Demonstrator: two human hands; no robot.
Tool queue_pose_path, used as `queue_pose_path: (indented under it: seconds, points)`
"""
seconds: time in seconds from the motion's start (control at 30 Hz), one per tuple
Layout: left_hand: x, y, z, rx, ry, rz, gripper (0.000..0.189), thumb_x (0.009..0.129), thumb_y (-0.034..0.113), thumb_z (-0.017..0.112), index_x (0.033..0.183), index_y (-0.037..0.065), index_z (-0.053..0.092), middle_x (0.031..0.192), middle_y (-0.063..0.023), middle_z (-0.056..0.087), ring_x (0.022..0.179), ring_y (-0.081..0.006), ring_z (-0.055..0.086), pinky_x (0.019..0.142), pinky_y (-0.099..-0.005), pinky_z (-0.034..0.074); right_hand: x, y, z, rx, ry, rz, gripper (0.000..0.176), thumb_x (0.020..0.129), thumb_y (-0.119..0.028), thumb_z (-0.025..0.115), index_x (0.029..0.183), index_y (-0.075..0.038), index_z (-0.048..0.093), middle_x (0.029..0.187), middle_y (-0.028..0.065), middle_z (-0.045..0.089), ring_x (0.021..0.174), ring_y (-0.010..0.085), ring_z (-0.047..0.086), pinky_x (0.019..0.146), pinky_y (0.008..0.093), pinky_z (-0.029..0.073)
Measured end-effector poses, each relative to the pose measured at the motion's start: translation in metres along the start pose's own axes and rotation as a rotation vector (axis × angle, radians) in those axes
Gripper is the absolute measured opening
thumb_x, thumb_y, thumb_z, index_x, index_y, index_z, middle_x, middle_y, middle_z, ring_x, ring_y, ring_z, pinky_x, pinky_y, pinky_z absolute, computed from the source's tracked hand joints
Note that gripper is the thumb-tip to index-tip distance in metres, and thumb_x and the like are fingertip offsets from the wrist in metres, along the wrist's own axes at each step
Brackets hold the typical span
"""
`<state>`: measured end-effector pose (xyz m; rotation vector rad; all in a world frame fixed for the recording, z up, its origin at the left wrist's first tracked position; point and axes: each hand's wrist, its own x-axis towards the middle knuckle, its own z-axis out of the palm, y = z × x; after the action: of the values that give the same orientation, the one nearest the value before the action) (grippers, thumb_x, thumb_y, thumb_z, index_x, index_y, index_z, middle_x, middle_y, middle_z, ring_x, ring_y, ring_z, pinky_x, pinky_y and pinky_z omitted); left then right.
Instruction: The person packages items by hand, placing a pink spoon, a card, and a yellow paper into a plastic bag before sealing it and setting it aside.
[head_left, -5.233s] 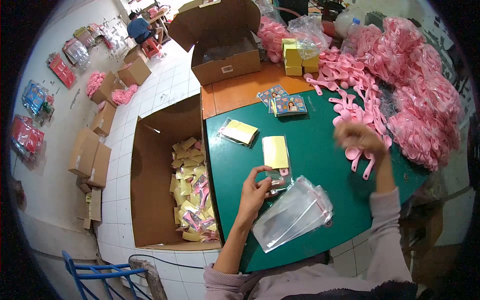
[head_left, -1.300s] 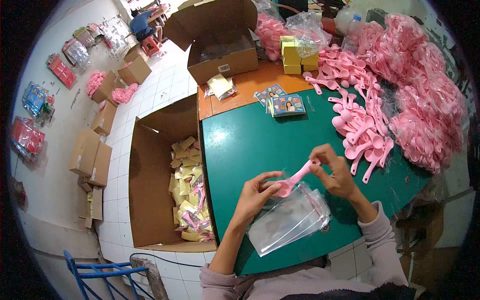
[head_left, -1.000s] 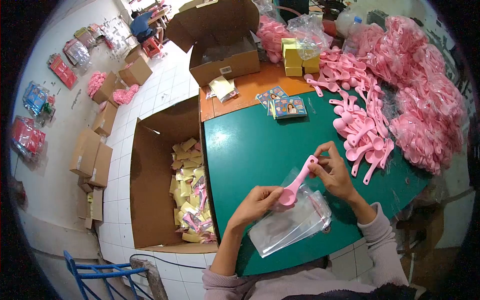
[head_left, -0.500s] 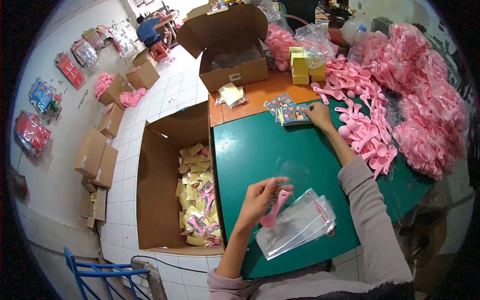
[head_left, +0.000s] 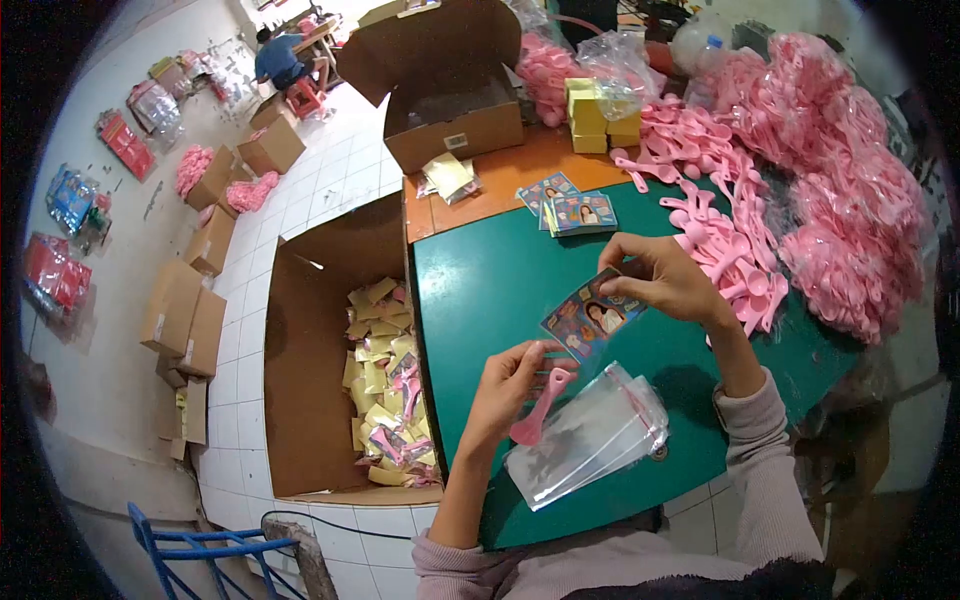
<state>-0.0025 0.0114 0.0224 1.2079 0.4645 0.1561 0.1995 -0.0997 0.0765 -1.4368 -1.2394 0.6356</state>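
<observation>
My right hand (head_left: 665,280) pinches a printed card (head_left: 592,318) by its upper right corner above the green tabletop (head_left: 480,290). Close to the card's lower left edge, my left hand (head_left: 518,385) holds a pink spoon (head_left: 541,408), bowl end down. A clear bag seems to be at the left fingertips, but its outline is hard to make out. Flat clear bags (head_left: 590,440) lie fanned under and beside the spoon. A stack of similar cards (head_left: 583,213) rests at the table's back, and loose pink spoons (head_left: 735,255) are heaped at the right.
An open carton (head_left: 335,250) holding several filled packets (head_left: 390,385) stands left of the table. Behind are a brown box (head_left: 455,135), yellow blocks (head_left: 588,125) and bagged pink spoons (head_left: 850,200). A person (head_left: 278,60) sits far back. A blue metal frame (head_left: 200,545) stands lower left.
My right hand has come back from the card stack toward my left hand, bringing one card. My left hand still holds the spoon in nearly the same place. The view has shifted slightly.
</observation>
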Motion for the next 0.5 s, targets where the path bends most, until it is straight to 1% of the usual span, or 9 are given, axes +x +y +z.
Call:
queue_pose_path:
  seconds: [0.07,0.1,0.13,0.2,0.23,0.27,0.37,0.47,0.5]
  points:
    - [0.001,-0.001,0.001,-0.005,0.001,0.015,0.035,0.093,0.027,0.038,0.103,-0.003,0.053,0.091,-0.0122,0.062,0.080,-0.0154,0.060,0.067,-0.0245,0.048,-0.004,-0.011,-0.002,-0.067,-0.121,0.147,0.017,0.075,-0.011,0.063,0.086,-0.001,0.054,0.070,0.0004,0.057,0.065,0.0054,0.053,0.056,0.0210,0.043]
    - [0.000,-0.003,0.000,0.037,-0.023,0.020,0.034,0.092,0.027,0.039,0.099,-0.003,0.055,0.089,-0.0114,0.062,0.079,-0.0146,0.060,0.068,-0.0248,0.048,-0.004,-0.008,-0.002,-0.110,-0.144,0.039,0.019,0.075,-0.013,0.064,0.085,-0.001,0.053,0.069,0.0021,0.056,0.063,0.0063,0.053,0.055,0.0223,0.043]
    - [0.000,-0.004,-0.001,0.078,-0.044,0.027,0.034,0.092,0.027,0.040,0.096,-0.003,0.056,0.088,-0.0106,0.062,0.077,-0.0137,0.060,0.068,-0.0252,0.048,-0.004,-0.010,-0.001,-0.111,-0.146,0.034,0.019,0.075,-0.013,0.064,0.085,-0.001,0.053,0.069,0.0021,0.056,0.063,0.0063,0.053,0.055,0.0223,0.043]
    - [-0.001,-0.007,-0.001,0.124,-0.063,0.056,0.033,0.092,0.026,0.041,0.094,-0.002,0.057,0.085,-0.0086,0.062,0.074,-0.0117,0.058,0.067,-0.0245,0.048,-0.004,-0.016,0.000,-0.287,-0.269,0.031,0.020,0.074,-0.013,0.065,0.084,-0.001,0.053,0.068,0.0044,0.057,0.062,0.0080,0.053,0.055,0.0242,0.043]
    - [-0.001,-0.007,-0.001,0.171,-0.086,0.080,0.031,0.091,0.025,0.043,0.093,-0.002,0.058,0.083,-0.0065,0.061,0.072,-0.0096,0.056,0.066,-0.0237,0.047,-0.005,-0.021,0.004,-0.246,-0.318,0.135,0.021,0.075,-0.017,0.064,0.083,-0.001,0.052,0.069,0.0063,0.057,0.062,0.0108,0.055,0.055,0.0263,0.043]
    - [-0.001,-0.007,-0.001,0.170,-0.083,0.082,0.031,0.091,0.025,0.043,0.093,-0.002,0.058,0.083,-0.0065,0.061,0.072,-0.0096,0.056,0.066,-0.0237,0.047,-0.005,-0.018,0.008,-0.247,-0.321,0.133,0.021,0.075,-0.017,0.064,0.083,-0.001,0.052,0.069,0.0063,0.057,0.062,0.0108,0.055,0.055,0.0263,0.043]
    - [-0.001,-0.007,0.001,0.356,-0.132,0.104,0.030,0.090,0.024,0.045,0.096,-0.003,0.058,0.080,-0.0028,0.060,0.071,-0.0075,0.054,0.066,-0.0231,0.046,-0.007,-0.011,0.021,-0.312,-0.572,0.029,0.024,0.079,-0.023,0.060,0.083,-0.001,0.053,0.069,0.0075,0.057,0.063,0.0164,0.056,0.059,0.0287,0.044]
    - [-0.004,-0.005,0.004,0.389,-0.092,0.139,0.030,0.090,0.022,0.046,0.102,-0.003,0.057,0.077,0.0001,0.057,0.068,-0.0052,0.050,0.063,-0.0212,0.043,-0.008,-0.008,0.016,-0.230,-0.577,-0.006,0.020,0.080,-0.021,0.057,0.085,-0.001,0.055,0.072,0.0076,0.058,0.065,0.0158,0.056,0.061,0.0282,0.045]
    - [-0.005,-0.004,0.003,0.414,-0.076,0.175,0.030,0.090,0.021,0.045,0.105,-0.003,0.056,0.076,0.0006,0.057,0.066,-0.0047,0.048,0.061,-0.0205,0.042,-0.008,-0.008,0.012,-0.141,-0.504,0.094,0.018,0.082,-0.019,0.055,0.086,-0.001,0.057,0.076,0.0073,0.059,0.067,0.0150,0.056,0.062,0.0277,0.045]
